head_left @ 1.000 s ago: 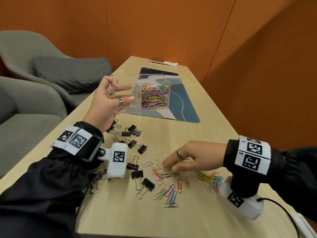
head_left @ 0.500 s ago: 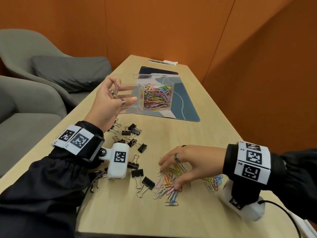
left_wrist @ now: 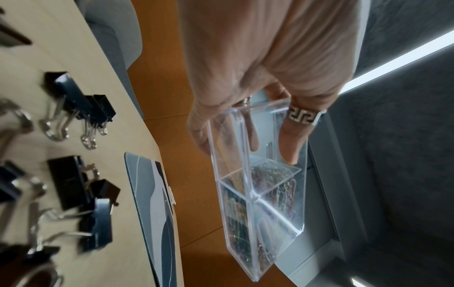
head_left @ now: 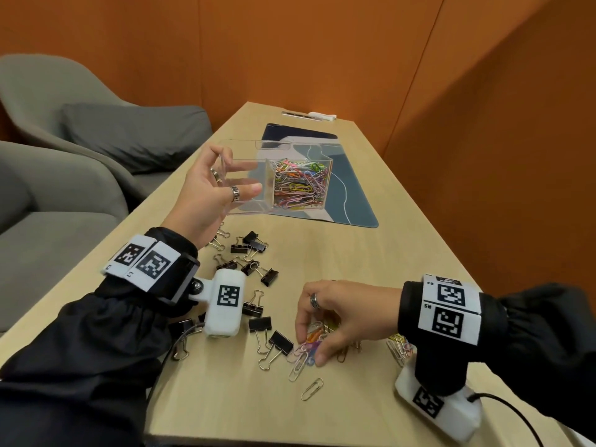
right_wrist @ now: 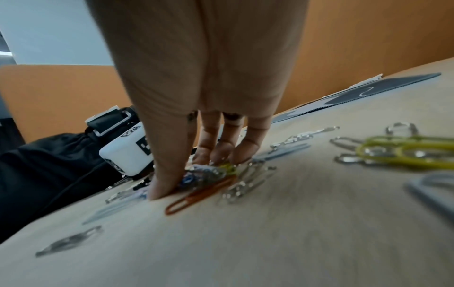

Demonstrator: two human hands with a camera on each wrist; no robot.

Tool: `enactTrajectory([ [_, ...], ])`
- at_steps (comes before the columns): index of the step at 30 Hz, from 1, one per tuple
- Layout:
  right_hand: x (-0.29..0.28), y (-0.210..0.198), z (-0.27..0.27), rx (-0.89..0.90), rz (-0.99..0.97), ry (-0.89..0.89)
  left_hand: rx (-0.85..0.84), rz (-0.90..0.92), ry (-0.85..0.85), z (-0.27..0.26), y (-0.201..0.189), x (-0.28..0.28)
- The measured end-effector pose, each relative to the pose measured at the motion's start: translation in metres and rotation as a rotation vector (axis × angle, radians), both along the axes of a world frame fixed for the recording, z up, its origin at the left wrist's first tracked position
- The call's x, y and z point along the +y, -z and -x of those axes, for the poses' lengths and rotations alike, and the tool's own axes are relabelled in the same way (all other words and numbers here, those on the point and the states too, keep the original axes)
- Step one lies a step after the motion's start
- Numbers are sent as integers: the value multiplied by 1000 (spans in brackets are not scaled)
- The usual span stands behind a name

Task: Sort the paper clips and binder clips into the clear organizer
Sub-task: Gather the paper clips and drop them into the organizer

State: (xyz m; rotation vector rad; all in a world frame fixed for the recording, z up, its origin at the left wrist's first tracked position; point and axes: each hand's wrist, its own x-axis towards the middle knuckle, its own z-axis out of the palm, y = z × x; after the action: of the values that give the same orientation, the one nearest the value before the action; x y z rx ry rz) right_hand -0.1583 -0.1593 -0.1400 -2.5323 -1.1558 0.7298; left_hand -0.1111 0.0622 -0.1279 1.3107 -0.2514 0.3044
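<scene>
My left hand (head_left: 213, 191) holds the clear organizer (head_left: 254, 162) tilted above the table, thumb on its near wall and fingers round its left end (left_wrist: 258, 174). Its right compartment is packed with coloured paper clips (head_left: 300, 185); the compartment by my hand looks empty. My right hand (head_left: 325, 321) pinches a bunch of coloured paper clips (head_left: 311, 343) against the tabletop, thumb and fingers closed round them (right_wrist: 206, 172). Black binder clips (head_left: 254, 250) lie scattered under and behind my left wrist. More paper clips (head_left: 400, 346) lie beside my right wrist.
The wooden table (head_left: 371, 259) carries a blue and white mat (head_left: 351, 201) behind the organizer and a white object (head_left: 319, 116) at the far end. Grey armchairs (head_left: 80, 156) stand left. An orange wall (head_left: 500, 156) runs close along the right. A loose silver clip (head_left: 312, 389) lies near the front.
My right hand went from lying flat on the clips to drawing them together and pinching a bunch, sliding nearer. The left hand has kept the organizer raised, shifting it slightly right.
</scene>
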Motion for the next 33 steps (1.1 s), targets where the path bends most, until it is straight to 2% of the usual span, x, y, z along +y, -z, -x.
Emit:
enactTrajectory([
  [19, -19, -5, -38, -39, -99, 267, -12, -5, 18, -2, 3, 0],
  [23, -23, -32, -47, -85, -202, 315, -12, -7, 25, -2, 3, -1],
  [30, -16, -108, -74, -296, -514, 380, 2, -17, 29, -1, 3, -4],
  [33, -7, -124, -85, -404, -561, 399, 0, -30, 37, -1, 4, -5],
])
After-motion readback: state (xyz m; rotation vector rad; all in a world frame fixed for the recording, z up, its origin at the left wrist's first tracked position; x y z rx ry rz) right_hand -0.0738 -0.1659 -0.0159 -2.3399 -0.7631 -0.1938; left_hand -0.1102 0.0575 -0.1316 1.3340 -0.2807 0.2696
